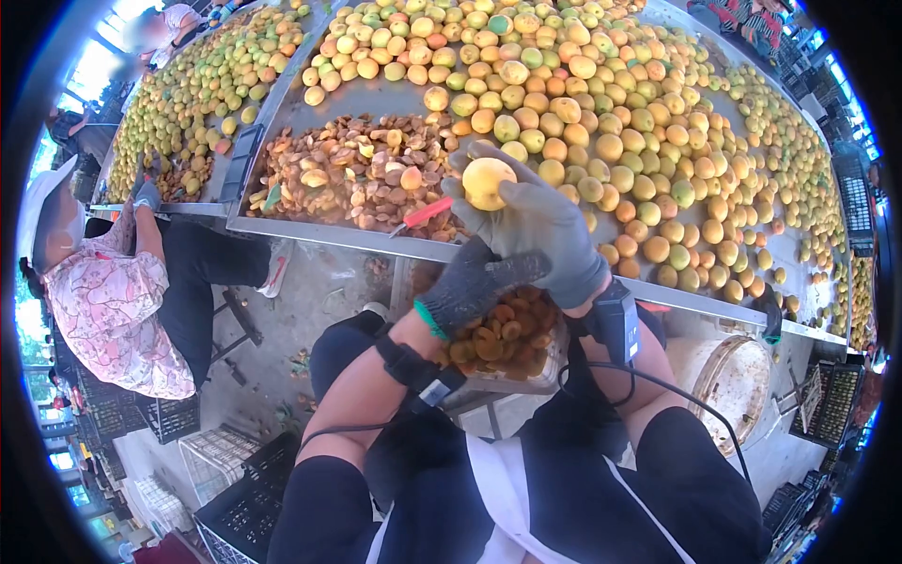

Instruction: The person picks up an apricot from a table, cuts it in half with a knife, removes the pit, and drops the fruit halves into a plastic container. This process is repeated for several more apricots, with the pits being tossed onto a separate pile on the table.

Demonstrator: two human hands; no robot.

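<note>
A whole yellow-orange apricot [489, 183] is held between the thumb and fingers of my right hand [550, 235], in a grey glove, above the table's front edge. My left hand [479, 287], in a dark glove with a green cuff, is just below and touches the right glove; its fingers are apart with nothing visible in them. A red-handled knife [427, 213] lies on a heap of brown pits [352, 174], left of the apricot. Beneath my hands a container holds orange apricot halves [498, 343].
Many whole apricots [611, 141] cover the metal table, whose raised front rim [348, 237] runs below them. A co-worker [117, 301] sits at the left by another table. A white bucket [728, 390] stands at the right; crates [221, 456] are at the lower left.
</note>
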